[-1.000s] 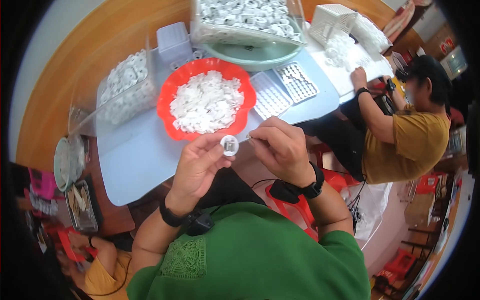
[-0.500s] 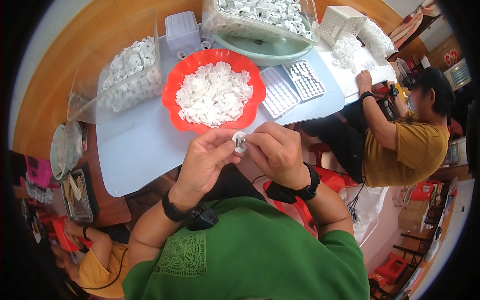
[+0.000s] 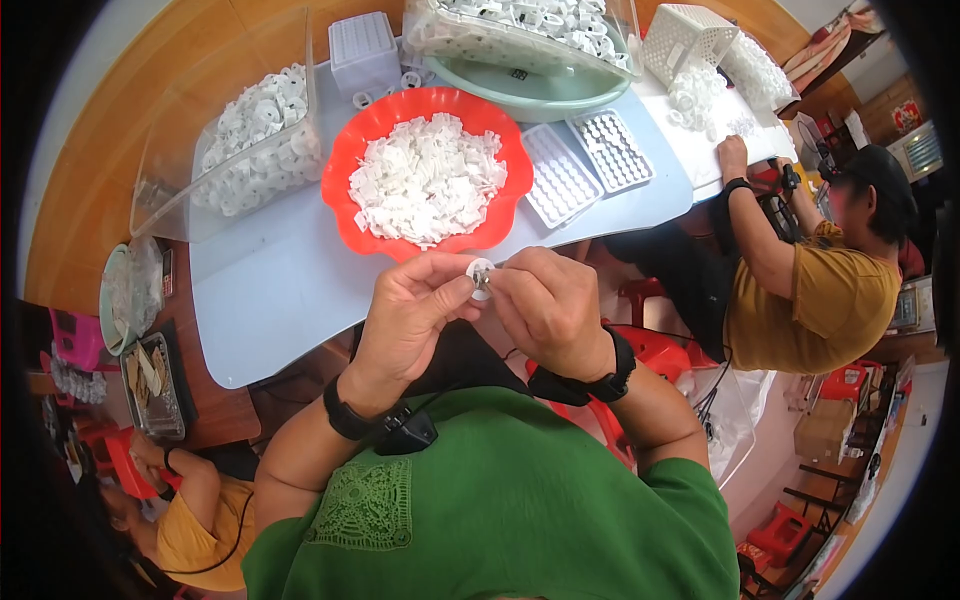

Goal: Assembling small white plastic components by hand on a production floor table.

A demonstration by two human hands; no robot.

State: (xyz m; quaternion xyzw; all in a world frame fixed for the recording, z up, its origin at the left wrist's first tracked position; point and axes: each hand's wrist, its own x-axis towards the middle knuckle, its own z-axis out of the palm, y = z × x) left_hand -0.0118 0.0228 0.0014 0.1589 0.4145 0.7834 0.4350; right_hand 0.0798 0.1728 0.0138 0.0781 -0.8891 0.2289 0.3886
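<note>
Between my two hands, just in front of the table's near edge, is a small round white plastic piece point(image 3: 480, 268) with a dark metallic centre. My left hand point(image 3: 420, 305) pinches its left side between thumb and fingers. At its right side the fingers of my right hand point(image 3: 553, 305) are pressed together; whether they grip the round piece or a tiny part at its centre is hidden. Right beyond my hands stands a red scalloped bowl point(image 3: 343, 215) heaped with small flat white plastic pieces point(image 3: 425, 180).
On the pale blue table point(image 3: 245, 320) are a clear bin point(image 3: 160, 200) of white round parts, two white trays point(image 3: 560, 178) and a green basin point(image 3: 530, 95) under another full bin. A co-worker point(image 3: 820, 270) sits at the right, another point(image 3: 205, 520) at lower left.
The round piece looks slightly turned between my fingers. My hands stay in nearly the same place, and the view has shifted a little.
</note>
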